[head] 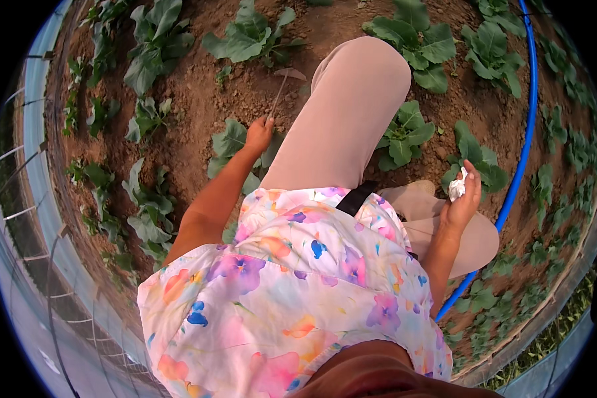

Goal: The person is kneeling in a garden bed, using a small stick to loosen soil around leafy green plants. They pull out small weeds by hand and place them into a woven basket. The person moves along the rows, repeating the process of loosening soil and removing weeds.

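My left hand (pixel 259 135) grips the handle of a small hand hoe (pixel 279 92), whose curved blade (pixel 290 74) lies at or just above the brown soil. Beside that hand grows a leafy cabbage-like plant (pixel 229 141), partly behind my forearm. On the right, my right hand (pixel 462 196) is raised with a crumpled white tissue or similar wad (pixel 457 186) between thumb and fingers. Leaves of another plant (pixel 492 171) show behind it. My bent knee (pixel 365 64) in pale trousers stands between the two hands.
Rows of leafy plants (pixel 149 45) grow on both sides. A blue hose (pixel 531 99) runs down the right, passing behind my right leg. Another plant (pixel 403 137) stands close to my raised knee, and one (pixel 423 45) lies beyond it. Greenhouse framing and film (pixel 37 124) curve along the left.
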`<state>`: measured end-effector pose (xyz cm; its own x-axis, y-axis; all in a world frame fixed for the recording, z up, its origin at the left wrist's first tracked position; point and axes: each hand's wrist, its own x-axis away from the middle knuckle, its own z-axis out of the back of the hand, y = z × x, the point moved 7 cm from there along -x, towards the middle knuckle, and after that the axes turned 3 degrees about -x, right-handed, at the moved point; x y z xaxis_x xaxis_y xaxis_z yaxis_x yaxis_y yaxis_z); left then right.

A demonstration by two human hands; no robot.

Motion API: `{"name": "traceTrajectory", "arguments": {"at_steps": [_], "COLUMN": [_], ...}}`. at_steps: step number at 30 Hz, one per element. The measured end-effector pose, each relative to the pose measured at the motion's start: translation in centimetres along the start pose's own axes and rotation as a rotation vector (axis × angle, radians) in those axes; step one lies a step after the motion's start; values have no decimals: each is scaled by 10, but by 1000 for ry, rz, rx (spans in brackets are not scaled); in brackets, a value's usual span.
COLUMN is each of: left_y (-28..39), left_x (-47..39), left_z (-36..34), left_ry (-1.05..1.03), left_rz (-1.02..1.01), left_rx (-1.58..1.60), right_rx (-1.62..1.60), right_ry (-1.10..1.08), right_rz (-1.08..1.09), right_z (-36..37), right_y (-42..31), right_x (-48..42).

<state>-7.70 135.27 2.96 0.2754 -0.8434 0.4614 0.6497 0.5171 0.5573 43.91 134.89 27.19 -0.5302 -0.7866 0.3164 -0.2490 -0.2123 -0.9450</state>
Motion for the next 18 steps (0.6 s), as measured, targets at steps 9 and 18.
{"name": "traceTrajectory", "arguments": {"at_steps": [9,18], "left_y": [49,55], "left_x": [-66,-70], "left_z": [-28,-23], "left_ry": [44,64], "left_rz": [46,-12], "left_rx": [-31,147], "right_rx": [76,83], "right_ry": [4,5], "right_rz": [30,12], "right_z": [-3,-10], "right_y": [0,-1], "right_x": [-1,1]}}
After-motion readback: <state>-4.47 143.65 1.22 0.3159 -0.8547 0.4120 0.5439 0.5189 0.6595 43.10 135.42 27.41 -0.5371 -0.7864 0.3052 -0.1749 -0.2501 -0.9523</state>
